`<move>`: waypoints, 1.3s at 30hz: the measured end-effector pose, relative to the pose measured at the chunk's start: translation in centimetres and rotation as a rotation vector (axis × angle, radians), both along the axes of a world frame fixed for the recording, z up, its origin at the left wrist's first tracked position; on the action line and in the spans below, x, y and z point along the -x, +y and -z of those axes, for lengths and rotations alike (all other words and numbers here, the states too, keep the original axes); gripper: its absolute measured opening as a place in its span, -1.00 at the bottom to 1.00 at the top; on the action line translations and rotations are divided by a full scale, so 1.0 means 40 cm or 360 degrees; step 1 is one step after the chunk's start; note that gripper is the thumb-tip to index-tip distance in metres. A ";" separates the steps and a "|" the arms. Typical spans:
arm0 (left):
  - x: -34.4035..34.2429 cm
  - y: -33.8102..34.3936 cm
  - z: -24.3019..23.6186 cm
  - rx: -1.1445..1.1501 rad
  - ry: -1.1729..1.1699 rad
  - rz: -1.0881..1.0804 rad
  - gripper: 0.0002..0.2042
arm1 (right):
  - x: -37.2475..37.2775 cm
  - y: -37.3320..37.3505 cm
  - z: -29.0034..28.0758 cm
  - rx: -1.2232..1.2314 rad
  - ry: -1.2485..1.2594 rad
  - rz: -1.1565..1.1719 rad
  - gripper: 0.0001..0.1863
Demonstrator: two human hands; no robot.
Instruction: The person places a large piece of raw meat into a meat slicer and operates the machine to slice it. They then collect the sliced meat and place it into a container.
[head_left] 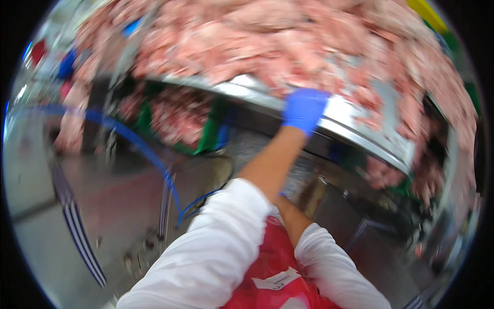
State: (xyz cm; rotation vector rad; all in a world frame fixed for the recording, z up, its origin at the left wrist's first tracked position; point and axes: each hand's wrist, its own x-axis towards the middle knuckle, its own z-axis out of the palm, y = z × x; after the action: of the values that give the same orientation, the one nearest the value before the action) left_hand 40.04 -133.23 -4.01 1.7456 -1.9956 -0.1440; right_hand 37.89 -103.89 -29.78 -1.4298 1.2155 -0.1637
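My left hand [304,108], in a blue glove, reaches forward to the rim of a steel table [355,129] and rests against the edge of a big heap of raw pink meat pieces [288,36] piled on it. The picture is blurred, so the fingers' grip cannot be made out. A white sleeve covers my left upper arm and the forearm is bare. My right forearm [292,220] crosses under the left arm, and its hand is hidden behind it. I wear a red apron [272,268].
A green crate [208,135] filled with meat stands under the table at the left. A blue hose [154,157] curves across the wet grey floor. More meat hangs off the table's right end [381,172]. A yellow object [427,13] sits at the top right.
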 end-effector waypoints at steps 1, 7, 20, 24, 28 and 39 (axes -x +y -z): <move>-0.019 -0.006 0.026 -0.0059 -0.0162 -0.0011 -0.65 | 0.103 -0.020 0.004 -0.0113 0.0431 -0.0356 -0.48; 0.001 0.005 -0.031 -0.0087 -0.0066 -0.0251 -0.52 | 0.260 -0.088 -0.175 -0.0365 0.0835 -0.0070 -0.49; 0.014 0.018 -0.049 -0.0056 0.0051 0.0132 -0.59 | 0.765 -0.118 -0.244 0.0036 0.1169 0.1248 -0.79; -0.027 0.012 -0.044 -0.0035 0.0036 0.0188 -0.60 | 0.898 -0.243 -0.350 -0.0081 0.0763 0.1687 -0.72; -0.026 0.007 -0.037 -0.0066 -0.0030 0.0200 -0.60 | 1.061 -0.388 -0.371 0.0153 -0.0087 0.2960 -0.55; -0.012 0.009 -0.047 -0.0233 -0.0109 0.0194 -0.69 | 1.285 -0.865 -0.650 0.0974 0.1556 0.1640 0.28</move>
State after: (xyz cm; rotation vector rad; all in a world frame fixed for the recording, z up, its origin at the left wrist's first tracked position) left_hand 40.50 -132.89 -2.12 1.7376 -2.1909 -0.2807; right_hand -13.52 -138.49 -3.77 -1.2345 2.8470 -0.6244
